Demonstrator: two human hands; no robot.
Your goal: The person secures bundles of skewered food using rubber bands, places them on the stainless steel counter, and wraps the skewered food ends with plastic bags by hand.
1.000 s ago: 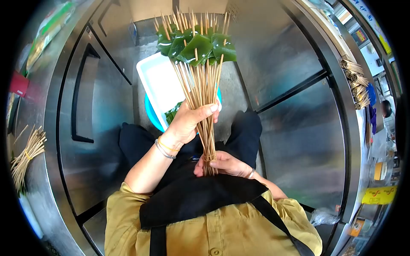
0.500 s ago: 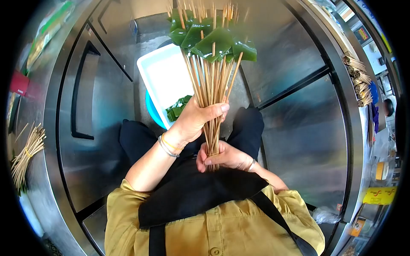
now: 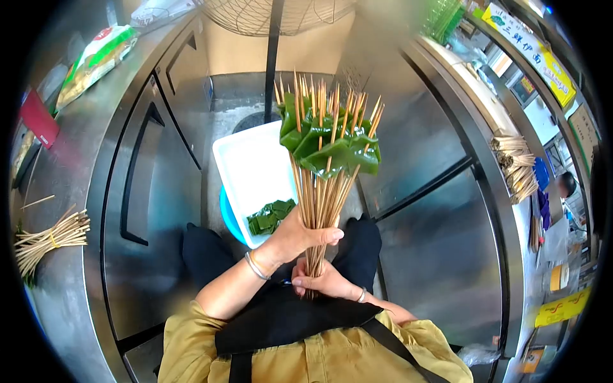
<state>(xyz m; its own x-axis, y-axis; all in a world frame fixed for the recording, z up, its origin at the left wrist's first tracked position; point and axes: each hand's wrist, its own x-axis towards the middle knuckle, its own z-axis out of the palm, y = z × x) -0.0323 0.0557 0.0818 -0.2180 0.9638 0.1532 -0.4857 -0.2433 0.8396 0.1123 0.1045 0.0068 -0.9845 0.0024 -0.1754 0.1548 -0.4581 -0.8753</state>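
Observation:
A thick bundle of kelp skewers (image 3: 319,204) stands upright in front of me, glossy green pieces threaded near the pointed tops. My left hand (image 3: 299,237) is wrapped round the sticks at mid-height, thumb across the front. Lower down, my right hand (image 3: 324,279) closes round the bottom ends, just above my black apron (image 3: 287,325). Behind the bundle, a white tray (image 3: 246,166) holds a small pile of cut green kelp (image 3: 271,217) in its near corner. Part of a blue basin (image 3: 228,220) shows beneath the tray.
Steel cabinets flank me on the left (image 3: 147,191) and right (image 3: 447,255). A tied bundle of sticks (image 3: 54,239) and a plastic food bag (image 3: 96,60) lie on the left counter. Several stick bundles (image 3: 516,167) rest on the right counter. A wire basket (image 3: 274,16) is at the back.
The view has tilted up, so the hands and bundle sit lower in it and the wire basket shows. Both hands keep their hold on the skewers.

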